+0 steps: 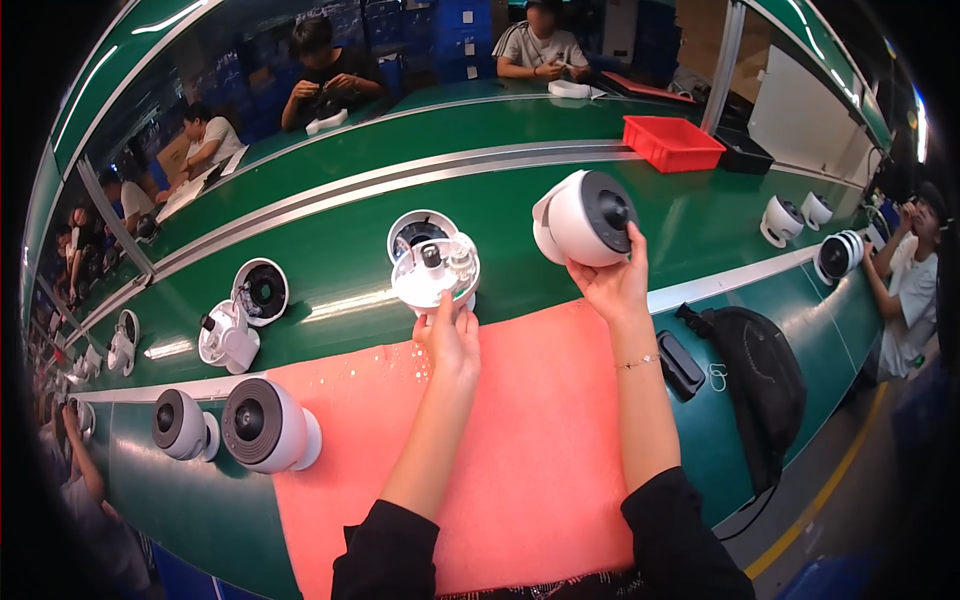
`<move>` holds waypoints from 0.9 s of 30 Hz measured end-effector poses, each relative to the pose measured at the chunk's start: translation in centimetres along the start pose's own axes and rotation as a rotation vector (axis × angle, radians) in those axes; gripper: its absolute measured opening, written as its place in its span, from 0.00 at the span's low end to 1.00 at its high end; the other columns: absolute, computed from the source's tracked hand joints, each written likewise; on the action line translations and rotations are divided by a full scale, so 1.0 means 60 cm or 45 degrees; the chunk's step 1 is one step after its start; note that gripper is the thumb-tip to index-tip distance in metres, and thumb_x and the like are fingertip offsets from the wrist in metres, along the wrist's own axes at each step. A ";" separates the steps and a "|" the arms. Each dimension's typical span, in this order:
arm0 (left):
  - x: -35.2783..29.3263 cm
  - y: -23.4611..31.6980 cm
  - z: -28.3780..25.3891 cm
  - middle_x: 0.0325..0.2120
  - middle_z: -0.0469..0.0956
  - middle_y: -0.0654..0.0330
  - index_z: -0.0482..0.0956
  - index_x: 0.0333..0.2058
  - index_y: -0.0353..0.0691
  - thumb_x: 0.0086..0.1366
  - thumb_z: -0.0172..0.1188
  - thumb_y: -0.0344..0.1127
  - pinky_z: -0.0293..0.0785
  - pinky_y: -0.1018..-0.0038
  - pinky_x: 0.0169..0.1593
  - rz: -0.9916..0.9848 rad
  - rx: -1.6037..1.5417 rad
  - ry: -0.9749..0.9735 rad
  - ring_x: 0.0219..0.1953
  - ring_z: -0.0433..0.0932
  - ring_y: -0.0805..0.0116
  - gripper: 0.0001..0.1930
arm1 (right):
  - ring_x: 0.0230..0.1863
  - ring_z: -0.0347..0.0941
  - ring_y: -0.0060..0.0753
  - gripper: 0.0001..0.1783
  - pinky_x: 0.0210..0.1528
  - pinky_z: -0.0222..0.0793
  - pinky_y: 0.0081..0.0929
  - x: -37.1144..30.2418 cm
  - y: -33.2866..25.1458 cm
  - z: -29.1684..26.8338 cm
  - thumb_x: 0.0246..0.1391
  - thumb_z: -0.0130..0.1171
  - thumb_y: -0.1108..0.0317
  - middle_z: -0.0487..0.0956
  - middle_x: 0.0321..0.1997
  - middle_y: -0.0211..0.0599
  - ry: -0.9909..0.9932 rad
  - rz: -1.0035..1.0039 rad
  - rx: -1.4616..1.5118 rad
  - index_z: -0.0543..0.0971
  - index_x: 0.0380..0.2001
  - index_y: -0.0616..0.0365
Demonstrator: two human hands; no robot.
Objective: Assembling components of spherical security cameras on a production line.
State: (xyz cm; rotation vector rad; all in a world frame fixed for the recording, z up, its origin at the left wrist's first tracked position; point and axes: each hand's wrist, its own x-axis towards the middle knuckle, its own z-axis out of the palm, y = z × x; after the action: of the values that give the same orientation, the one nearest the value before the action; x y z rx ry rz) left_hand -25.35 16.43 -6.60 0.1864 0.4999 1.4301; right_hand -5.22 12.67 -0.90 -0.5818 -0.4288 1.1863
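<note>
The left hand (452, 345) grasped the near edge of an opened white housing (418, 287), while the right hand (618, 290) gripped a white round unit (575, 228) from below, fingers curled up against its dark face, as a worker in black sleeves sat before me at a green workbench. A thin bracelet (637, 362) circled the right wrist. Beneath both forearms lay a pink mat (540, 430), with two dark-faced round units, a larger-looking one (298, 420) on the mat's left edge and another (190, 440) just beside it. To the right rested a small black case (682, 365) and a black pouch (760, 370). Both held pieces were over the green belt (345, 285) beyond the mat, a dark-lined shell (408, 232) showing just behind the opened housing. Farther left along the belt stood another opened unit (235, 340), its round cover (284, 290) tilted up behind it. Past the metal rail, a red tray (655, 150) sat touching or close to a black tray (745, 157); I could not tell which. Across the line, two seated people (335, 75) (540, 48) worked with their hands raised over the far bench.
</note>
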 end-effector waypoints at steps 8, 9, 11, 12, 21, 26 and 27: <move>0.029 0.061 -0.022 0.43 0.69 0.53 0.58 0.52 0.39 0.54 0.62 0.39 0.69 0.74 0.47 0.284 0.516 0.106 0.43 0.72 0.67 0.30 | 0.57 0.58 0.50 0.48 0.57 0.59 0.46 0.053 0.067 -0.032 0.43 0.63 0.49 0.55 0.57 0.48 0.105 -0.027 -0.310 0.43 0.57 0.54; 0.030 0.083 -0.028 0.41 0.70 0.54 0.61 0.51 0.40 0.54 0.63 0.40 0.71 0.74 0.44 0.316 0.613 0.079 0.41 0.73 0.68 0.28 | 0.57 0.59 0.50 0.49 0.57 0.58 0.46 0.049 0.067 -0.027 0.43 0.63 0.48 0.54 0.57 0.48 0.157 -0.007 -0.330 0.43 0.57 0.55; 0.029 0.118 -0.022 0.35 0.73 0.56 0.67 0.47 0.41 0.55 0.60 0.46 0.72 0.78 0.37 0.321 0.808 0.078 0.35 0.75 0.70 0.24 | 0.57 0.59 0.49 0.50 0.57 0.58 0.47 0.042 0.064 -0.030 0.43 0.63 0.48 0.54 0.57 0.49 0.227 -0.009 -0.352 0.43 0.57 0.56; 0.023 0.129 -0.011 0.33 0.74 0.57 0.67 0.46 0.41 0.56 0.59 0.48 0.72 0.79 0.34 0.287 0.898 0.068 0.33 0.75 0.71 0.24 | 0.59 0.53 0.51 0.49 0.59 0.48 0.50 0.045 0.068 -0.042 0.42 0.63 0.49 0.53 0.57 0.50 0.528 -0.562 -1.082 0.44 0.57 0.58; -0.029 0.207 0.030 0.25 0.74 0.64 0.76 0.33 0.34 0.59 0.53 0.42 0.66 0.82 0.24 0.405 1.182 -0.250 0.25 0.71 0.79 0.15 | 0.52 0.49 0.42 0.26 0.62 0.29 0.57 -0.185 0.023 0.025 0.33 0.66 0.61 0.61 0.53 0.29 -0.831 -1.446 -2.627 0.72 0.42 0.40; -0.057 0.223 0.057 0.25 0.76 0.63 0.77 0.33 0.35 0.59 0.53 0.46 0.67 0.83 0.31 0.065 1.328 -0.529 0.26 0.73 0.77 0.17 | 0.46 0.53 0.37 0.11 0.57 0.55 0.40 -0.265 -0.002 -0.004 0.28 0.63 0.72 0.74 0.45 0.19 -0.832 -1.897 -2.427 0.74 0.18 0.43; -0.069 0.241 0.046 0.28 0.77 0.62 0.77 0.36 0.35 0.58 0.55 0.46 0.68 0.81 0.34 -0.043 1.404 -0.588 0.30 0.74 0.76 0.18 | 0.46 0.53 0.38 0.10 0.55 0.57 0.37 -0.293 -0.007 0.022 0.29 0.62 0.73 0.77 0.42 0.23 -0.909 -1.776 -2.345 0.73 0.17 0.45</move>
State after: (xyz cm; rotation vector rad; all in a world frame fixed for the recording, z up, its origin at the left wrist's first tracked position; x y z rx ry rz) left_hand -37.37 15.01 2.77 1.3426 0.8474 0.8945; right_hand -11.40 -3.79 0.19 -1.0102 -2.1438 -0.7559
